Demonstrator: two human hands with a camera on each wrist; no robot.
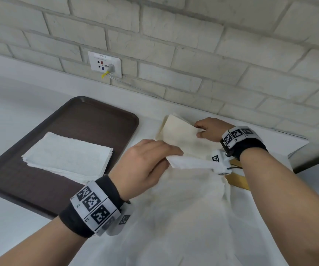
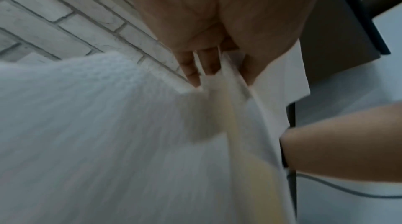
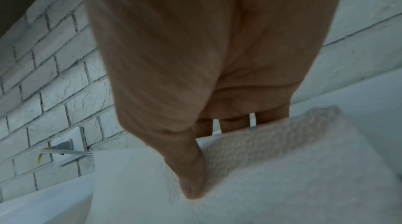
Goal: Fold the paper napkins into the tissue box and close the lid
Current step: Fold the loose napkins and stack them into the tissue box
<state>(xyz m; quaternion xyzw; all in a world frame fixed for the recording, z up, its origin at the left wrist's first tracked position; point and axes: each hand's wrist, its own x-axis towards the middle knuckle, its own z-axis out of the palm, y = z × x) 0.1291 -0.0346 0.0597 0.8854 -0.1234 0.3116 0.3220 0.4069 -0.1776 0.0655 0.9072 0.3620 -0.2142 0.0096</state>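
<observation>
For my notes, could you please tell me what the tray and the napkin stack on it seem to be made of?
Tray: probably plastic, dark brown, matte, with a moulded raised rim. Napkin stack: thin white paper, soft and faintly textured, layered edges showing.

Both hands (image 1: 151, 160) (image 1: 210, 129) forward, fingers apparently pinched, wrists banded.

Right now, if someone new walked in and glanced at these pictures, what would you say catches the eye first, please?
First, the two hands in the middle: the left hand and the right hand each pinch a white paper napkin held up over the counter. To the left, a stack of napkins lies on a dark brown tray. Behind, a wall socket sits in the white brick wall.
</observation>
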